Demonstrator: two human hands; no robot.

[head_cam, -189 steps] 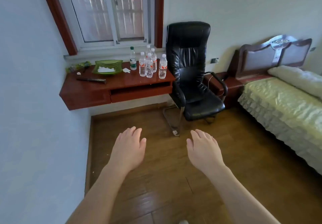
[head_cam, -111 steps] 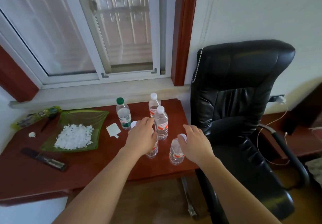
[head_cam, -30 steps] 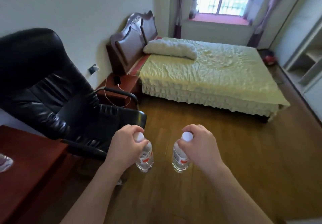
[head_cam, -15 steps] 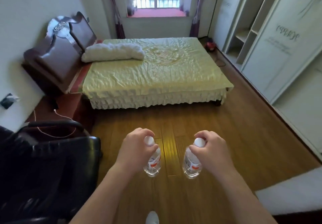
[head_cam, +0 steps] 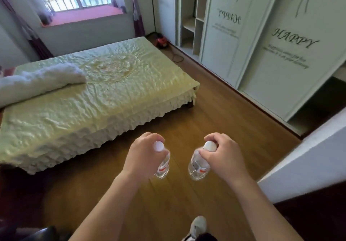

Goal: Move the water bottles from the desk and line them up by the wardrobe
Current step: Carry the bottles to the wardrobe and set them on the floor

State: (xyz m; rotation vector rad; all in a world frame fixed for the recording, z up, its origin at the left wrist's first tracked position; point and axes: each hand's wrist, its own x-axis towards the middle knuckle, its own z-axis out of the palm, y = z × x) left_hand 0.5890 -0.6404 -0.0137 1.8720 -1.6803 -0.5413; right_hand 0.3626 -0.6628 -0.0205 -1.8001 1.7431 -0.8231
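Note:
I carry two clear water bottles with white caps and red labels, one in each hand, hanging upright above the wooden floor. My left hand (head_cam: 143,155) grips the left bottle (head_cam: 163,167) near its neck. My right hand (head_cam: 223,158) grips the right bottle (head_cam: 197,168) the same way. The white wardrobe (head_cam: 277,53) with sliding doors marked "HAPPY" runs along the right wall, ahead and to the right of my hands. The desk is out of view.
A bed (head_cam: 89,94) with a pale green cover and a white pillow (head_cam: 37,81) fills the left. A white wall corner (head_cam: 309,156) juts in at the right. A red object (head_cam: 162,41) with a cord lies by the far wardrobe end. My shoe (head_cam: 198,225) shows below.
My view has swung further right, bringing the wardrobe doors closer and dropping the chair almost out of frame. Both hands still hold their bottles in the same way.

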